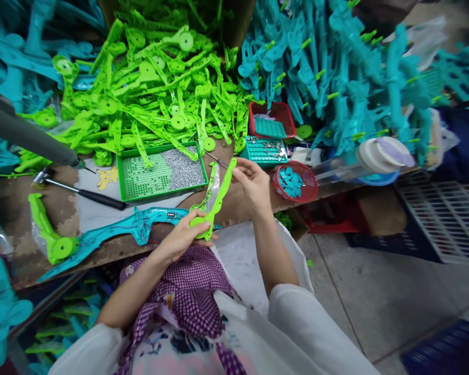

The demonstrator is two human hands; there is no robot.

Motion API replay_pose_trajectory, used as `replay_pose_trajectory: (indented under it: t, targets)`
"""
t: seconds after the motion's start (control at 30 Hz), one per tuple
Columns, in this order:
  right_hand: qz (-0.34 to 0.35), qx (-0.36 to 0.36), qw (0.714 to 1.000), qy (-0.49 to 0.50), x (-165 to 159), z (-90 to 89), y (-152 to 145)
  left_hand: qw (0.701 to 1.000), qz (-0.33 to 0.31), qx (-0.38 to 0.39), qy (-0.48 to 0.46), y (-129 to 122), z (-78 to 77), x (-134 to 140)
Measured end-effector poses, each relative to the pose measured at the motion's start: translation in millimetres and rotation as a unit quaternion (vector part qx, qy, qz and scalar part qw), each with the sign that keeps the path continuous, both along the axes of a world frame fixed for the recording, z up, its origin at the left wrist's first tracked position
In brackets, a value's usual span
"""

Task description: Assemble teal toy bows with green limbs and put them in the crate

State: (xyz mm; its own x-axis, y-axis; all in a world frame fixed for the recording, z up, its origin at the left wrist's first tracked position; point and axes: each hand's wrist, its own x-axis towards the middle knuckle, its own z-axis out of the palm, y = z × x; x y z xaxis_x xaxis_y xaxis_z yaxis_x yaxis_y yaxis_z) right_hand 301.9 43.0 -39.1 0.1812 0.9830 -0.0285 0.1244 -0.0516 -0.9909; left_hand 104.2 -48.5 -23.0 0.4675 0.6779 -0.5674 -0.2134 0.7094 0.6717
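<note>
A long lime-green plastic arm piece (pixel 221 197) slants between my two hands above the table's front edge. My left hand (pixel 191 228) is closed round its wide rounded end. At the narrow upper end, my right hand (pixel 254 183) pinches the tip between thumb and fingers. Just behind it lies another green arm half (pixel 211 186) with a greyish clear part beside it. Left of my left hand, a turquoise plastic shell half (pixel 140 225) with thin wires rests along the edge. The green tray (pixel 140 179) behind my hands holds many small metal screws.
A black-handled hammer (pixel 97 199) and a hanging power screwdriver (pixel 58 148) are at left. Green parts (pixel 148 99) pile up behind, turquoise shells (pixel 347 78) at right. A red basket (pixel 311 191) of turquoise pieces and a teal tray (pixel 254 153) stand right of the screws.
</note>
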Motion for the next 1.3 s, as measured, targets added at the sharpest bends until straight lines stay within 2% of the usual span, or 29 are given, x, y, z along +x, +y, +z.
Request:
replay_pose_trajectory:
  t: [0.17, 0.27, 0.37, 0.43, 0.53, 0.63, 0.7, 0.83, 1.3]
  targets:
    - [0.013, -0.052, 0.998, 0.018, 4, -7.5, 26, 0.997, -0.001, 0.064, 0.037, 9, -8.5, 6]
    - [-0.002, -0.058, 0.998, 0.018, 6, -14.1, 37, 0.977, -0.008, 0.177, 0.117, 8, -16.3, 7]
    - [0.015, -0.083, 0.996, -0.001, 5, -20.3, 48, 0.915, -0.026, 0.324, 0.24, 5, -20.6, 8]
    - [0.038, -0.104, 0.994, -0.011, 4, -23.9, 56, 0.875, -0.052, 0.387, 0.286, 4, -21.4, 7]
    - [0.057, -0.119, 0.99, -0.053, 2, -28.6, 65, 0.82, -0.073, 0.454, 0.341, 5, -23.3, 5]
    - [0.062, -0.092, 0.981, -0.158, 1, -32.4, 69, 0.772, -0.074, 0.497, 0.39, 10, -27.9, 2]
    - [0.063, -0.075, 0.966, -0.238, 1, -34.2, 70, 0.751, -0.07, 0.513, 0.41, 13, -31.1, 2]
    - [0.069, -0.068, 0.943, -0.319, 0, -36.1, 70, 0.734, -0.079, 0.515, 0.435, 15, -34.5, 1]
    - [0.066, -0.089, 0.895, -0.433, -10, -31.3, 57, 0.724, -0.115, 0.517, 0.441, 18, -42.6, -7]
